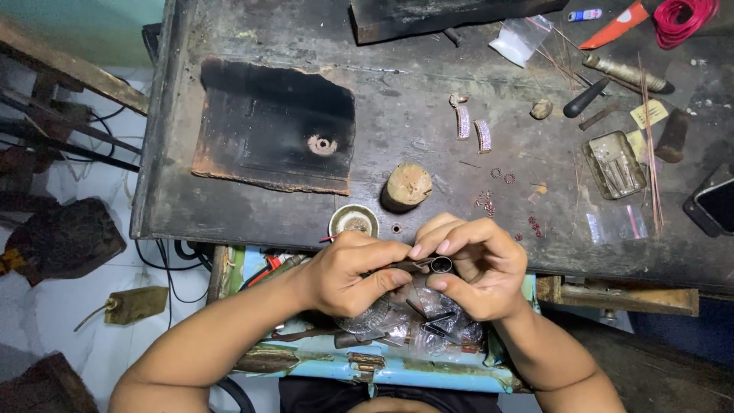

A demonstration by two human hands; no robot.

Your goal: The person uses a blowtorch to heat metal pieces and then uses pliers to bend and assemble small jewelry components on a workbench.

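My left hand grips a dark thin tool whose tip meets a small metal ring. My right hand pinches that ring between thumb and fingers. Both hands hover over an open blue drawer at the front edge of the dark workbench. Crumpled clear plastic bags lie in the drawer under the hands.
On the bench sit a small round dish, a wooden stub, a charred board, two studded curved pieces, tiny rings, a metal tin, thin rods, a dark-handled tool, red wire, a phone.
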